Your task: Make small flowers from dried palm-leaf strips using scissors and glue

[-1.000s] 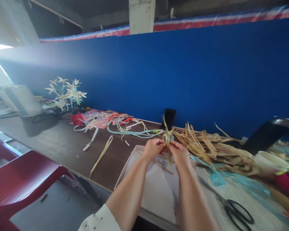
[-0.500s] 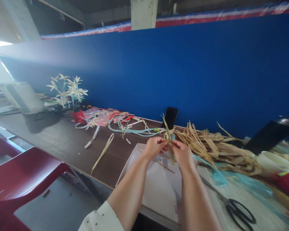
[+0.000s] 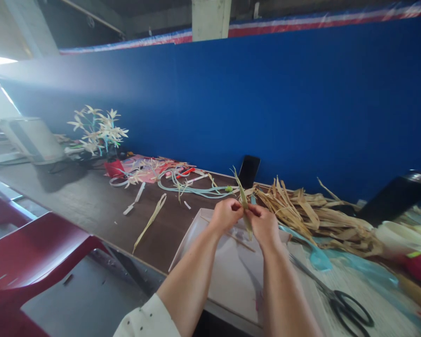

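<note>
Both hands pinch one narrow, dry, pale green leaf strip [image 3: 243, 194], which stands nearly upright between them. My left hand [image 3: 227, 213] grips its left side with thumb and fingers; my right hand [image 3: 264, 223] holds the other side at about the same height. The strip's thin tip points up, and its lower end hangs below the fingers. Underneath is a shallow white box lid [image 3: 228, 281] with a thin stick [image 3: 240, 243] lying in it. Behind the hands a dark phone [image 3: 249, 171] leans against the blue panel.
A heap of dried husks [image 3: 323, 220] lies right of the hands. Black-handled scissors [image 3: 344, 302] rest at lower right, near a white bowl [image 3: 402, 236]. To the left are a loose husk strip [image 3: 150, 222], coiled pale tubing [image 3: 196, 191] and white flowers [image 3: 103, 128] in a red pot. A red chair [image 3: 38, 248] stands lower left.
The leaf strip's upper tip has shifted slightly left, so it leans more. Both hands stay almost in place, still pinching it.
</note>
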Tool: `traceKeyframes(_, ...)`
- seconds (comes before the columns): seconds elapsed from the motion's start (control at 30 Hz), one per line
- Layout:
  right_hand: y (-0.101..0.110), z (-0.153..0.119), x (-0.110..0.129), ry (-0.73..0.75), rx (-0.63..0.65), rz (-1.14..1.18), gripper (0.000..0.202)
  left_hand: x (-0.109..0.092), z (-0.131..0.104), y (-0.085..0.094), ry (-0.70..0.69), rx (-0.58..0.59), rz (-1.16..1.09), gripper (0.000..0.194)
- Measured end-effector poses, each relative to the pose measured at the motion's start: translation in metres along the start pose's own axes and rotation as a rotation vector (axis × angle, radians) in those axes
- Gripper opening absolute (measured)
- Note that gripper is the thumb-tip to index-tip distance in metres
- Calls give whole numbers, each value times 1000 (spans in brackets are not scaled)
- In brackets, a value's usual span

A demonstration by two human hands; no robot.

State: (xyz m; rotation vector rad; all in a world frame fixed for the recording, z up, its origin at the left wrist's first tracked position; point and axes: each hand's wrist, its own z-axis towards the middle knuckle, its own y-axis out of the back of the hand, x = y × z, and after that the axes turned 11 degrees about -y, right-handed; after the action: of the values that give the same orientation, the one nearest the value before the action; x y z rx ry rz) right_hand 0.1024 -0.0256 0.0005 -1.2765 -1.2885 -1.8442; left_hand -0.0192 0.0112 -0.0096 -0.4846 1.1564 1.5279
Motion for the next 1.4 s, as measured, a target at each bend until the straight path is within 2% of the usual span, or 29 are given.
traceKeyframes(0.17, -7, -1, -2, 76, -100, -105, 29, -4, -1, -4, 32, -111, 111, 10)
traceKeyframes(0.3, -13, -2, -4, 118, -152, -160, 27, -9, -2, -7, 104, -153, 121, 12)
traceKeyframes(0.67, -18, -2, -5, 120, -140, -204, 28, -10, -4, -10, 194, -206, 161, 12)
traceKeyframes(0.87, -22, -10, 6, 197, -192, -137, 23, -4, 0, 5, 278, -315, 158, 14)
traceKeyframes(0.93, -21, -8, 6, 147, -176, -60, 23, -2, 2, 10, 248, -345, 113, 15)
traceKeyframes(1.0, -19, -5, 5, 42, -133, 102, 26, -1, 3, 11, 245, -327, 27, 17)
traceKeyframes(1.1, -15, -1, 4, -133, -31, 534, 28, 1, 4, 9, 293, -294, -65, 17)
traceKeyframes(1.17, -13, -2, 6, -201, 111, 818, 25, 3, 5, 6, 309, -302, -64, 15)
traceKeyframes(1.27, -6, -8, 15, -144, 312, 1047, 20, 8, 6, 2, 332, -313, -43, 16)
traceKeyframes(1.4, 14, -20, 30, 4, 394, 1209, 12, 16, 7, -1, 351, -293, -57, 16)
